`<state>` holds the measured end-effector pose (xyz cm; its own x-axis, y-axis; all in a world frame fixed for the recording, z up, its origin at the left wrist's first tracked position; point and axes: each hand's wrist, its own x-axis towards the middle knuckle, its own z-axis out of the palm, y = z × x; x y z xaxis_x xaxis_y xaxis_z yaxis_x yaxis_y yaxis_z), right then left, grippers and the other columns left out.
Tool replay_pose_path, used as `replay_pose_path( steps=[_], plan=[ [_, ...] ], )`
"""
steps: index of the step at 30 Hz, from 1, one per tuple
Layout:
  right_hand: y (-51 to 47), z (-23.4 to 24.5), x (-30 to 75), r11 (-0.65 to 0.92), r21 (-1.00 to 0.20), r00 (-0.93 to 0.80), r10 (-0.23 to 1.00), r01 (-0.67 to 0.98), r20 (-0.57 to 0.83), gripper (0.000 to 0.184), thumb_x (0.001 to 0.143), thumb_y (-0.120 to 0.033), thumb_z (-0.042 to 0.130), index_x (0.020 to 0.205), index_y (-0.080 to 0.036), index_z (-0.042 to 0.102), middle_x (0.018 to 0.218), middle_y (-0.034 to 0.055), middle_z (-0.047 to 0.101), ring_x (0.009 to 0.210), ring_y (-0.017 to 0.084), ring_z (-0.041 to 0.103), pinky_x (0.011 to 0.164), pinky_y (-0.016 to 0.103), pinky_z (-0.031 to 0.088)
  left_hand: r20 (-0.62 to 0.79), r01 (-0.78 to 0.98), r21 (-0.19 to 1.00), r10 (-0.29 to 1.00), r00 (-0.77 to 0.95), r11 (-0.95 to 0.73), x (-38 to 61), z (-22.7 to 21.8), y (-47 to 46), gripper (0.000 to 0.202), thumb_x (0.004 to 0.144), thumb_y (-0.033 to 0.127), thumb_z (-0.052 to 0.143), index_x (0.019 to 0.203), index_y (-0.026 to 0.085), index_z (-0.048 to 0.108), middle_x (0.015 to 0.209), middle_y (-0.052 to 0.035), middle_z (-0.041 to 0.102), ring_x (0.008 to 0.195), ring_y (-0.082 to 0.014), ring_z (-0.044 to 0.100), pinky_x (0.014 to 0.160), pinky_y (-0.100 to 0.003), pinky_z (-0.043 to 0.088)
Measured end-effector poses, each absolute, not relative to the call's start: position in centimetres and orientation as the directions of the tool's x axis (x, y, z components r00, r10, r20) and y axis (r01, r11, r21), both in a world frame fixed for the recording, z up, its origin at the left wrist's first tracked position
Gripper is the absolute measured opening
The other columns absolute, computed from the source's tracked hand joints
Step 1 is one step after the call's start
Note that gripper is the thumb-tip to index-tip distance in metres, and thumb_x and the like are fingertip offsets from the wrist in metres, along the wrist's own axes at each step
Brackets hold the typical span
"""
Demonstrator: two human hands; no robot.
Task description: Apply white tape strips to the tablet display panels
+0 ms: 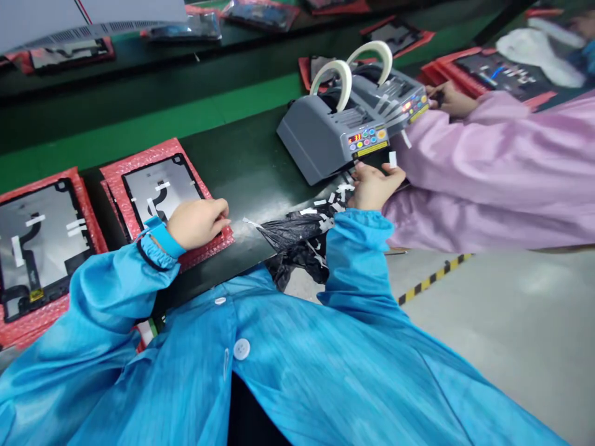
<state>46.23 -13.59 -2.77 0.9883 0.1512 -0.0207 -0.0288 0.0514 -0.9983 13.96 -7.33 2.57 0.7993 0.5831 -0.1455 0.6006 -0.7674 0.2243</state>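
My left hand (198,224), in a blue sleeve with a blue wrist strap, is held closed over the lower right corner of a tablet screen panel (179,183) on red bubble wrap. Whether anything is inside its curled fingers is hidden. At the front of a grey tape dispenser (316,139) with a lit display, my right hand (373,187) has one fingertip by the outlet. A short white tape strip (393,159) stands up from its other fingertips. Tape scraps (320,203) cling to a black plastic bag (295,230) beside this hand.
Another panel (39,232) lies at the left on red bubble wrap (88,204). A second dispenser (395,90) stands behind the first. At right, a co-worker's pink sleeve (488,167) comes close to my right hand. Wrapped panels (260,13) lie on the back shelf.
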Motion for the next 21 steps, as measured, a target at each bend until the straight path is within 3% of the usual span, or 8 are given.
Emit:
replay_pose_path(
  steps=[2,5,7,9,14,21],
  plan=[
    [-14.2,-3.0,45.1,0.12,-0.984,0.964,0.213,0.135,0.158,0.051,0.07,0.01,0.055,0.087,-0.027,0.025,0.062,-0.0108,0.052,0.056,0.008,0.05,0.068,0.025,0.043,-0.086,0.58,0.379,0.597,0.798,-0.721,13.9,1.9,-6.5,0.015,0.087,0.031,0.056,0.088,0.019,0.064,0.08,-0.0033,0.07,0.072,-0.0179,0.064,0.065,-0.028,0.047],
    [-14.6,-3.2,41.4,0.242,-0.929,0.778,0.509,0.281,0.368,0.05,0.07,-0.006,0.068,0.094,-0.028,0.029,0.069,-0.0083,0.057,0.063,0.012,0.057,0.069,0.029,0.047,0.059,0.489,0.599,0.644,0.763,-0.634,14.5,1.3,-5.8,0.019,0.087,0.034,0.057,0.093,0.018,0.064,0.083,-0.0027,0.069,0.072,-0.0151,0.062,0.068,-0.027,0.048],
    [-14.1,-3.1,38.0,0.288,-0.92,0.556,0.733,0.267,0.391,0.052,0.072,-0.025,0.075,0.099,-0.029,0.032,0.078,-0.0055,0.06,0.066,0.014,0.06,0.067,0.031,0.048,0.141,0.425,0.69,0.685,0.714,-0.585,14.9,1.0,-5.6,0.025,0.088,0.038,0.057,0.099,0.017,0.064,0.086,-0.0031,0.069,0.075,-0.0142,0.061,0.069,-0.026,0.048],
    [-13.1,-2.9,34.6,0.293,-0.93,0.344,0.869,0.221,0.356,0.055,0.072,-0.041,0.078,0.102,-0.03,0.033,0.085,-0.0033,0.062,0.067,0.013,0.06,0.065,0.032,0.049,0.173,0.383,0.745,0.713,0.68,-0.546,15.0,0.7,-5.4,0.03,0.089,0.043,0.059,0.1,0.016,0.063,0.086,-0.0029,0.068,0.075,-0.0134,0.06,0.069,-0.026,0.047],
    [-9.8,-2.6,30.2,0.272,-0.953,0.045,0.959,0.136,0.28,0.06,0.07,-0.058,0.076,0.104,-0.029,0.036,0.094,0.0,0.063,0.067,0.013,0.061,0.063,0.032,0.053,0.164,0.399,0.795,0.796,0.582,-0.456,12.6,-0.1,-4.9,0.034,0.089,0.049,0.06,0.079,0.017,0.06,0.072,-0.0001,0.063,0.068,-0.0122,0.056,0.065,-0.025,0.045],
    [-7.2,-3.1,29.5,0.223,-0.971,-0.036,0.975,0.086,0.221,0.058,0.07,-0.052,0.079,0.104,-0.029,0.039,0.091,-0.0014,0.061,0.076,0.013,0.063,0.07,0.032,0.057,0.144,0.47,0.804,0.886,0.441,-0.364,9.6,-1.0,-4.4,0.028,0.091,0.041,0.059,0.076,0.017,0.058,0.071,0.0005,0.063,0.066,-0.0115,0.055,0.065,-0.024,0.044]
  ],
)
